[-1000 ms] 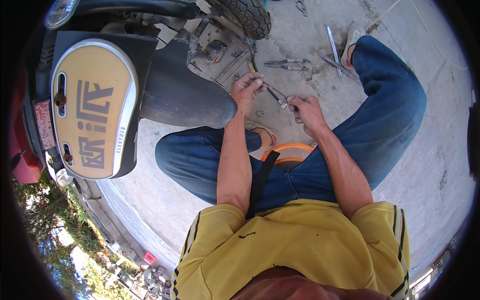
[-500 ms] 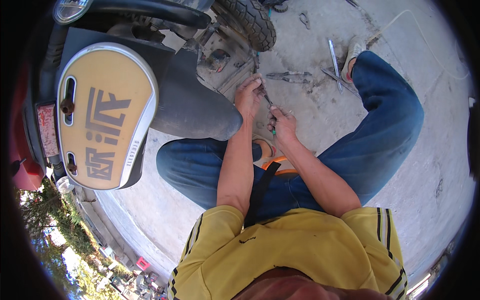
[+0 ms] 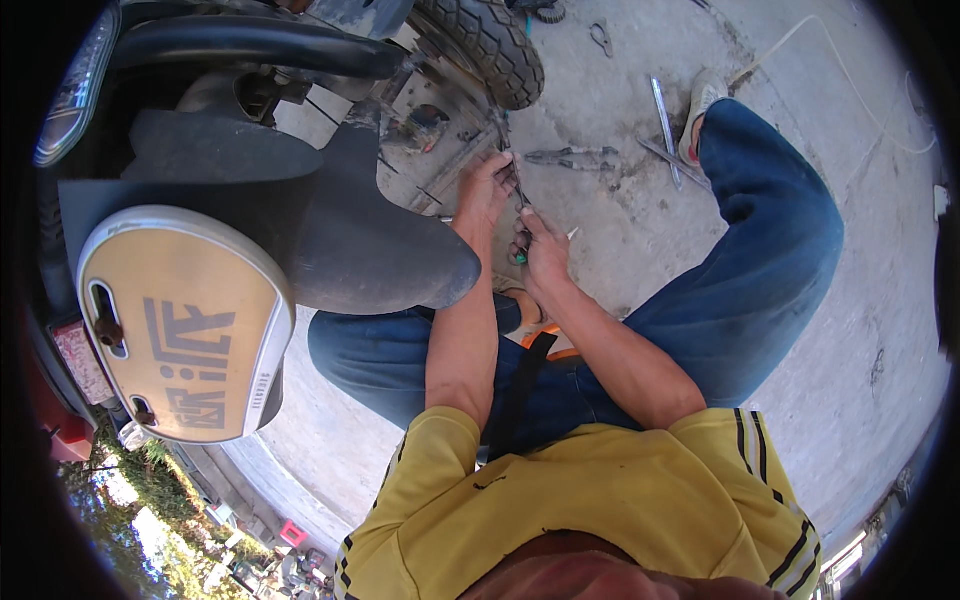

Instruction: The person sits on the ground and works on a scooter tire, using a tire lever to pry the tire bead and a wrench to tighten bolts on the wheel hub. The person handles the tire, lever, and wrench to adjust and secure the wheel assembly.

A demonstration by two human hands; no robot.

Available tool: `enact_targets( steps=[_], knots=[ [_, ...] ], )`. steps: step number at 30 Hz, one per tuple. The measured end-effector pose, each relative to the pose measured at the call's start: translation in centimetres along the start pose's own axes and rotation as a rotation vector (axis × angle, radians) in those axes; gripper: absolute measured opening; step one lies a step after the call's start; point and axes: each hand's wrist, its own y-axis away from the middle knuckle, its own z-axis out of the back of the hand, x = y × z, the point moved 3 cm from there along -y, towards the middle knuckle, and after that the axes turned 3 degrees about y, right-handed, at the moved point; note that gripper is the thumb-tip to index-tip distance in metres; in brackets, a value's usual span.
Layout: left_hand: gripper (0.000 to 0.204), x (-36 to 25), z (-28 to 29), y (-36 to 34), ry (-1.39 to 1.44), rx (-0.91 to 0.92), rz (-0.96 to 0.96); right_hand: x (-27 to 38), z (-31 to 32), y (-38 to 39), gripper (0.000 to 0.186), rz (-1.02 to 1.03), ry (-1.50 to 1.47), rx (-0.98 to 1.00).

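My left hand (image 3: 484, 190) is closed, thumb and fingers pinching a thin dark cable (image 3: 504, 128) that runs down from beside the wheel. Just below and to its right, my right hand (image 3: 546, 254) is wrapped round a slim hand tool with a green part (image 3: 521, 258) showing under the fingers. The tool's dark tip (image 3: 522, 200) meets the cable below my left fingertips. A small pale point (image 3: 573, 234) sticks out on the right of this hand; what it belongs to is hidden. On the concrete beyond lie pliers (image 3: 572, 158) with dark handles.
A two-wheeled vehicle with a black fender (image 3: 390, 255), a tan rear panel (image 3: 185, 325) and a tyre (image 3: 492, 50) fills the left. Metal bars (image 3: 664, 130) lie by my right shoe (image 3: 704, 105). Another small tool (image 3: 601, 38) and a pale hose (image 3: 840, 70) lie farther off.
My right hand has shifted slightly left and turned, its tool still gripped; the pale point now shows. My left hand keeps its pinch. The vehicle sits lower in view as my head moves.
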Motion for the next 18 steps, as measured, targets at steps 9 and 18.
enact_targets(
  steps=[9, 18],
  knots=[
    [0.022, -0.6, 0.3, -0.6, -0.034, 0.049, 0.002, -0.2, -0.3, -0.7, 0.014, 0.012, 0.009, -0.004],
    [0.030, -1.7, -0.6, 0.5, -0.127, -0.043, -0.079, 1.5, -4.3, -3.4, 0.014, 0.073, -0.059, -0.030]
  ],
)
